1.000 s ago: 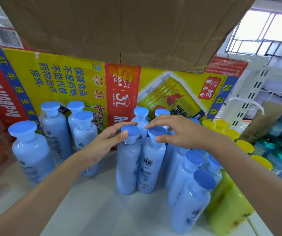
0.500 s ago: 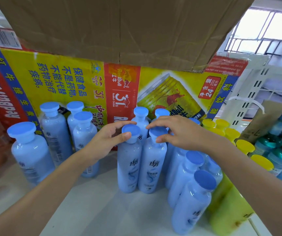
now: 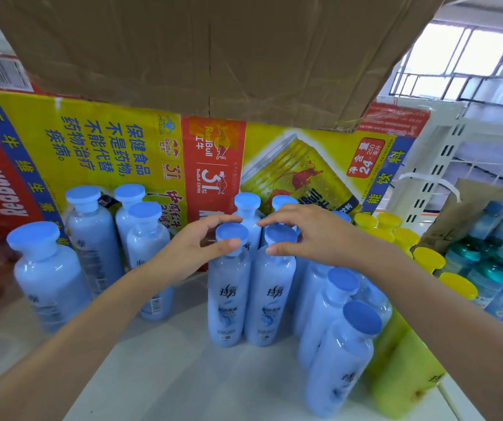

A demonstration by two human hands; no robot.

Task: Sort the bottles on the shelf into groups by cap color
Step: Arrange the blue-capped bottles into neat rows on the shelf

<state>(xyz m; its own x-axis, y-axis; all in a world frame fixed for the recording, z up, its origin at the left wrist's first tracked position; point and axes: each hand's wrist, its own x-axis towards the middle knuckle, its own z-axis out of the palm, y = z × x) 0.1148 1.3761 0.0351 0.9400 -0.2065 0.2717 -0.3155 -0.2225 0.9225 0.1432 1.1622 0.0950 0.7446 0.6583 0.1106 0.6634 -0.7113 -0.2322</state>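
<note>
Holding two bottles by their tops, I have my left hand (image 3: 195, 250) curled round the cap of the left front bottle (image 3: 229, 299), thumb on the near side and fingers over the far rim, and my right hand (image 3: 314, 235) pinching the cap of the right front bottle (image 3: 271, 299) the same way. I grip at the caps because the bodies stand too close for fingers to go between. The two touch flank to flank, upright, labels towards me, near the middle of the white shelf (image 3: 168, 378). I judge I am squaring them up to join the blue group.

Blue caps, counted: four in the left cluster (image 3: 92, 238) at 9 o'clock, apart from the rest; my two; two just behind at 12 o'clock; one half hidden past my right hand; two in a row towards 4 o'clock. Eleven show; any behind my wrist I cannot tell. If blue is to be one group, those four at 9 o'clock are not yet brought in.

Yellow caps (image 3: 406, 237) line up at 3 o'clock, six that I can count, beside the blue ones but not mixed in. Teal-capped bottles (image 3: 487, 275) beyond them are too blurred to count. One printed carton (image 3: 107, 147) backs the shelf at 12 o'clock, and one brown box (image 3: 213, 56) hangs over it.
</note>
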